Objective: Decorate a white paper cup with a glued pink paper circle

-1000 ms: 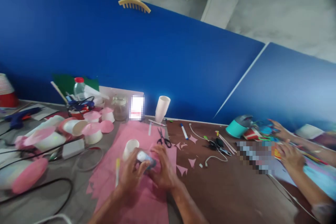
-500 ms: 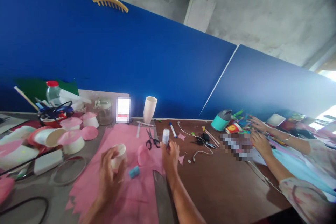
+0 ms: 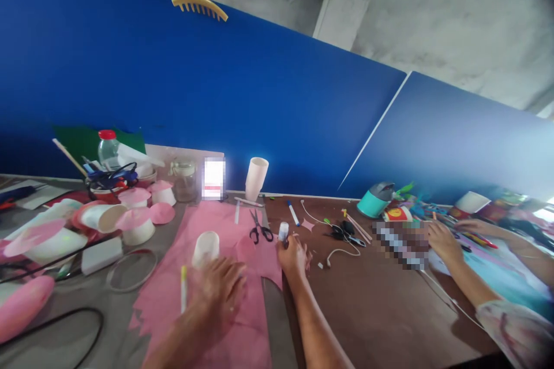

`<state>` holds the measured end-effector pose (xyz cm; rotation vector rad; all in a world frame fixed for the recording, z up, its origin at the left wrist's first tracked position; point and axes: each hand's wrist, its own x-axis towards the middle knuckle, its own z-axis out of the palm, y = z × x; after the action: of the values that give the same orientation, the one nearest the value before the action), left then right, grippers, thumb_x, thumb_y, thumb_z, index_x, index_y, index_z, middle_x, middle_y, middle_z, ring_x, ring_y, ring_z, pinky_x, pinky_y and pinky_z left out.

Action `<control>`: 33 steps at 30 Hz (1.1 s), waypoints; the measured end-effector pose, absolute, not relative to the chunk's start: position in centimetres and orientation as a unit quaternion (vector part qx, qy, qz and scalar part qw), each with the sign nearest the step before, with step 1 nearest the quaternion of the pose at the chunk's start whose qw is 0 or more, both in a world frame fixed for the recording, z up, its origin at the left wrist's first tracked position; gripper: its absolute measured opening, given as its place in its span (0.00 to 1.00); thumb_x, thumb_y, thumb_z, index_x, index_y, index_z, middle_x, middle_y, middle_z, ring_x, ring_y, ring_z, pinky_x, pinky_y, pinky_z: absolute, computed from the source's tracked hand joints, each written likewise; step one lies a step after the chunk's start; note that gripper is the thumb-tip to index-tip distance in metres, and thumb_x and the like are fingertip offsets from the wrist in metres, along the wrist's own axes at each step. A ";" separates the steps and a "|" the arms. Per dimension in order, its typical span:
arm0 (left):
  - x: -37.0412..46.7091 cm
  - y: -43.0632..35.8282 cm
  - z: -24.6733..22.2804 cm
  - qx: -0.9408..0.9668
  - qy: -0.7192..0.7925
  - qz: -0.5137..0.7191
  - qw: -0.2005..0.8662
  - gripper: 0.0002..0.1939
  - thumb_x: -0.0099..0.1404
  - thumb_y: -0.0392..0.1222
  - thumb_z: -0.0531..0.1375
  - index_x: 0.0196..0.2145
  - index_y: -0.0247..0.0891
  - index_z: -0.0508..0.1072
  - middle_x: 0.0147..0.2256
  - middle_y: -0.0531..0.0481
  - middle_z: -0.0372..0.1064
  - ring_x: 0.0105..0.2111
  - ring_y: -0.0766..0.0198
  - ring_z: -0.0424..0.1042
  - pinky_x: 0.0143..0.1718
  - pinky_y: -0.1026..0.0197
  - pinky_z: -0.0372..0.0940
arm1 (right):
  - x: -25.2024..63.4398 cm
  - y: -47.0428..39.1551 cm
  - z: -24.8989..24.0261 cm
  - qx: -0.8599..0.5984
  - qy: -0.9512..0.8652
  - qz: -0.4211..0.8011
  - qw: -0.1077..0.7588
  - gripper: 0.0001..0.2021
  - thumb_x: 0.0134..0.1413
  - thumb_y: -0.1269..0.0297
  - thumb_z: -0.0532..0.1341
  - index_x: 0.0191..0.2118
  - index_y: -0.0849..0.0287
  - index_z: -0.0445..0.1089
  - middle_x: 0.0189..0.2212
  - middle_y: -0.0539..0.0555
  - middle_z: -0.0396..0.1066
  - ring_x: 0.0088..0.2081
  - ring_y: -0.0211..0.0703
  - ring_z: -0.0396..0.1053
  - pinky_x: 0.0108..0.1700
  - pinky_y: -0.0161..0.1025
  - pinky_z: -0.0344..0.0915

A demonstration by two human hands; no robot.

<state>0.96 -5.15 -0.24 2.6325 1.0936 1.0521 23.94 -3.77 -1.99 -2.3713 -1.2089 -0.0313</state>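
Two bare hands reach forward over the table (image 3: 346, 311) in my view. On the right hand (image 3: 294, 256) I see the fingers closed around a small white tube (image 3: 283, 232), its top standing up past the thumb, just beyond the edge of the pink paper (image 3: 212, 334). The left hand (image 3: 220, 288) hovers or rests low over that paper, palm down; its fingers are loosely extended, blurred, and I cannot tell whether they hold anything.

One white cup (image 3: 206, 249) stands on the paper just past the left hand, open end up. I have a yellow-capped pen (image 3: 184, 289) lying to the left of that hand, and black-handled scissors (image 3: 261, 232) lying beyond, between the two hands. Right of the scissors are a blue-capped marker (image 3: 293, 213) and a pink scrap (image 3: 307, 223) with pointed corners.

Farther back, a tall pale cup (image 3: 257, 180) stands near the blue partition (image 3: 242, 98). Pink-topped cups (image 3: 137, 228) crowd the left side, and another person's hand (image 3: 445, 242) shows at the far right.
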 end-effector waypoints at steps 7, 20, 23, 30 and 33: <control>1.2 -5.7 0.0 0.881 0.415 0.215 0.077 0.17 0.63 0.42 0.56 0.50 0.46 0.74 0.48 0.45 0.74 0.48 0.51 0.71 0.53 0.49 0.64 | 24.0 -3.7 -1.5 -0.879 -0.415 -0.003 0.236 0.13 0.59 0.60 0.56 0.39 0.59 0.75 0.42 0.62 0.77 0.48 0.59 0.70 0.49 0.48 0.57; 1.6 -5.0 -1.4 0.769 0.426 0.417 0.230 0.16 0.63 0.46 0.56 0.47 0.44 0.74 0.42 0.42 0.77 0.42 0.48 0.75 0.45 0.46 0.70 | 23.8 -4.3 -0.6 -0.795 -0.399 -0.118 0.441 0.31 0.53 0.54 0.58 0.60 0.66 0.59 0.51 0.69 0.68 0.53 0.65 0.63 0.54 0.59 0.55; 1.7 -5.4 -0.4 0.704 0.438 0.443 0.340 0.15 0.66 0.49 0.54 0.46 0.44 0.74 0.39 0.45 0.77 0.38 0.53 0.76 0.39 0.52 0.71 | 22.0 -5.3 -0.1 -0.659 -0.506 -0.110 0.546 0.26 0.59 0.55 0.54 0.60 0.62 0.59 0.42 0.61 0.70 0.45 0.54 0.68 0.52 0.55 0.60; 1.6 -5.0 1.3 0.577 0.439 0.476 0.497 0.21 0.64 0.59 0.54 0.30 0.40 0.73 0.27 0.50 0.70 0.25 0.61 0.70 0.29 0.58 0.69 | 15.8 -7.9 0.4 -0.418 -0.756 0.059 0.500 0.29 0.55 0.58 0.62 0.62 0.53 0.59 0.45 0.59 0.68 0.44 0.54 0.69 0.46 0.50 0.70; 1.7 -4.8 0.8 0.572 0.438 0.468 0.512 0.21 0.63 0.61 0.55 0.30 0.41 0.75 0.27 0.50 0.71 0.29 0.58 0.72 0.32 0.57 0.70 | 15.4 -8.0 0.8 -0.413 -0.772 0.064 0.480 0.26 0.56 0.63 0.62 0.61 0.53 0.61 0.44 0.59 0.67 0.46 0.53 0.69 0.47 0.50 0.70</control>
<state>1.66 -4.83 0.81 1.3752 1.0525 1.1267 15.35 -8.01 0.78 -1.0076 -1.8829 0.1559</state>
